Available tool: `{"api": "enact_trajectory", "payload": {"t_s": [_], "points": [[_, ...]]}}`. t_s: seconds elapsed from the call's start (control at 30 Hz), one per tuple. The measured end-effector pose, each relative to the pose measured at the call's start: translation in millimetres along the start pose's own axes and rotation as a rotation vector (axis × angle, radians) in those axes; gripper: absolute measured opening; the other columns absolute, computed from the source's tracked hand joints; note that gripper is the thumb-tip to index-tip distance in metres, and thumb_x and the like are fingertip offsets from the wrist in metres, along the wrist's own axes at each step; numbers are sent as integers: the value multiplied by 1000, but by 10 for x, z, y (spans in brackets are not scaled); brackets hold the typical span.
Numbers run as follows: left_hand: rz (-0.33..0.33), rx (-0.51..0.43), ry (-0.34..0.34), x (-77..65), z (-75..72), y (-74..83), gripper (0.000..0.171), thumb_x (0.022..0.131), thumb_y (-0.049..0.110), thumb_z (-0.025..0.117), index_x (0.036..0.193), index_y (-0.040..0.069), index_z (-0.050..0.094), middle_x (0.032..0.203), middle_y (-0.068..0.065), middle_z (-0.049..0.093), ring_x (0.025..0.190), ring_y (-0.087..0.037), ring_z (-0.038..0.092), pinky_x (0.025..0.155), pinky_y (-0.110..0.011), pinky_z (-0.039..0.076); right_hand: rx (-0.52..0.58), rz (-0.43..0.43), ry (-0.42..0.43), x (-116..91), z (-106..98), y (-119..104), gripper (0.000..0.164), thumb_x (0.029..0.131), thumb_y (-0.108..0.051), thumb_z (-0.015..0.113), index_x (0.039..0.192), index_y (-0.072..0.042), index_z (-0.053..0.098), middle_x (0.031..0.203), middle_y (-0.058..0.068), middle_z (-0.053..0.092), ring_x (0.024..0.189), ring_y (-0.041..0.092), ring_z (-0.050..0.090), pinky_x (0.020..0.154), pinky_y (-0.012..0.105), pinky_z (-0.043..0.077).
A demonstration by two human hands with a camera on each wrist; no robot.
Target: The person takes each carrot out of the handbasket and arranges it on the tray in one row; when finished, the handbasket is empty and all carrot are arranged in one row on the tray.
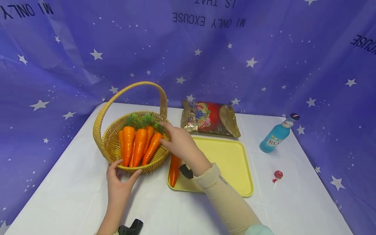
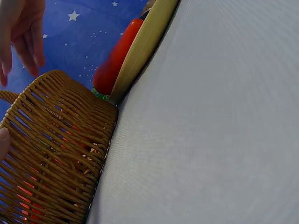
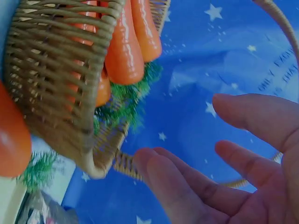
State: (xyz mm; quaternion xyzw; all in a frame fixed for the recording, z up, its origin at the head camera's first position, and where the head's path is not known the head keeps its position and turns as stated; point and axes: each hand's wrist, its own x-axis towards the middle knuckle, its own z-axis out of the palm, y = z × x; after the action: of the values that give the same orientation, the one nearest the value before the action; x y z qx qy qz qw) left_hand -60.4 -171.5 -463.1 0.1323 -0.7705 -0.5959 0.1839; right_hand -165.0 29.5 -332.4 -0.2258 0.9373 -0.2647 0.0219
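A woven basket [image 1: 154, 166] with a tall arched handle stands at the left, holding several orange carrots [image 1: 128, 143] with green tops toward the back. My left hand [image 1: 118, 186] grips the basket's front rim, its thumb and fingers spread apart; the left wrist view shows a thumb tip [image 2: 3, 143] against the wicker. Over the basket's right rim is my right hand [image 1: 182, 143], near the rightmost carrot [image 1: 152, 148]. In the right wrist view, its fingers [image 3: 182, 191] are spread with nothing between them. Another carrot [image 1: 174, 171] lies along the yellow tray's left edge, partly covered by the right arm.
The yellow tray [image 1: 232, 163] sits right of the basket, under the right forearm. Behind it lies a red and gold fruit-print bag [image 1: 211, 119]. A blue bottle [image 1: 276, 137] and a red-wrapped lollipop [image 1: 278, 175] are at the right. Starry purple cloth [image 1: 264, 81] hangs behind the white table.
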Motion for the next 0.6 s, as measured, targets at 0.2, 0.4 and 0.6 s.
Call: {"api": "enact_trajectory", "payload": {"t_s": [0.2, 0.4, 0.6], "points": [[8, -4, -3, -4, 4, 7, 75, 77, 12, 83, 135, 2, 36, 139, -13, 30, 131, -28, 30, 108, -51, 30, -50, 43, -97, 212, 180, -83, 62, 92, -28, 65, 148, -23, 38, 60, 2, 53, 43, 11, 37, 42, 25, 36], [15, -6, 1, -10, 9, 17, 75, 76, 11, 83, 135, 2, 36, 137, -13, 32, 130, -29, 31, 106, -52, 31, -118, 73, -141, 332, 331, -96, 61, 92, -29, 65, 147, -18, 40, 67, 1, 61, 48, 12, 43, 44, 25, 35], [15, -1, 1, -5, 9, 6, 75, 76, 11, 83, 135, 2, 37, 137, -13, 31, 130, -29, 32, 105, -51, 32, -176, 105, -202, 439, 456, -114, 61, 92, -30, 64, 145, -13, 41, 89, 4, 68, 60, 15, 56, 51, 27, 43]]}}
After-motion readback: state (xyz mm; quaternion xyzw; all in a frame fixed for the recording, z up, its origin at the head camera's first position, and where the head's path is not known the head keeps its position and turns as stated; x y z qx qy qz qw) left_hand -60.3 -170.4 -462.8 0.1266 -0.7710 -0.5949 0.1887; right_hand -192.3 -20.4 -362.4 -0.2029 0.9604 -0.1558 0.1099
